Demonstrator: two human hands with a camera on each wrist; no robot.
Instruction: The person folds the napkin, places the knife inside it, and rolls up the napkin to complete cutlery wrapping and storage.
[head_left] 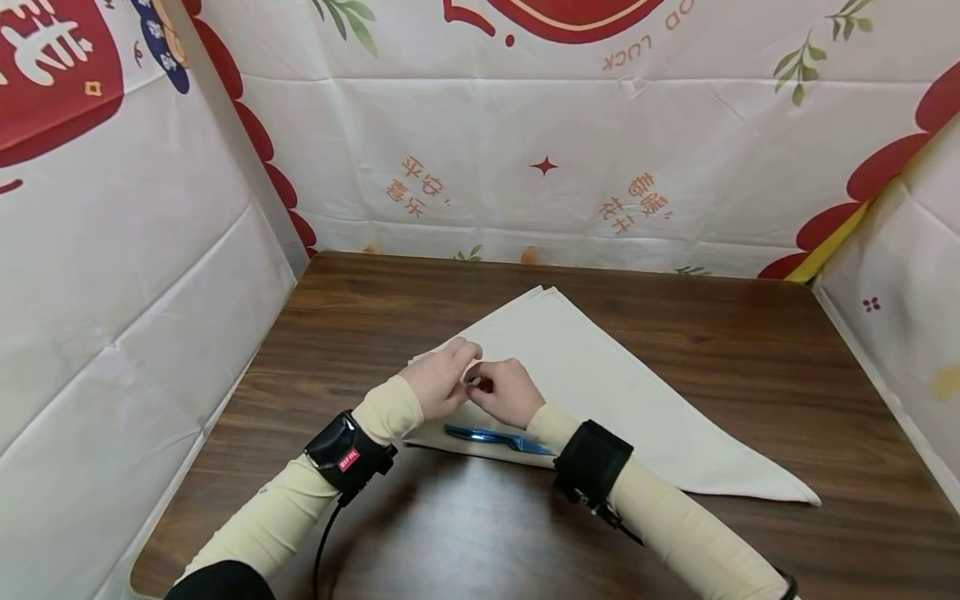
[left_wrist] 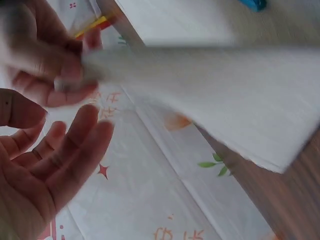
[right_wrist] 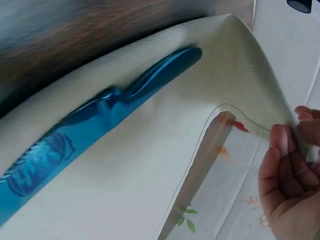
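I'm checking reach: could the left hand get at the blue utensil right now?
Probably yes: the left hand looks free, and the blue utensil lies uncovered on the cloth, close by. The right hand, pinching the cloth's corner, might crowd it slightly.

Brown table point(head_left: 360, 308) — white cloth point(head_left: 615, 400) atop

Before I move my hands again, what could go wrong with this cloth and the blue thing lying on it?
Two things, I'd say. The shiny blue object lies loose near the front edge of the white cloth, so a tug could slide it off. And only your right hand seems to pinch the raised corner, while the fingers of your left hand are open beside it, so the corner might slip free.
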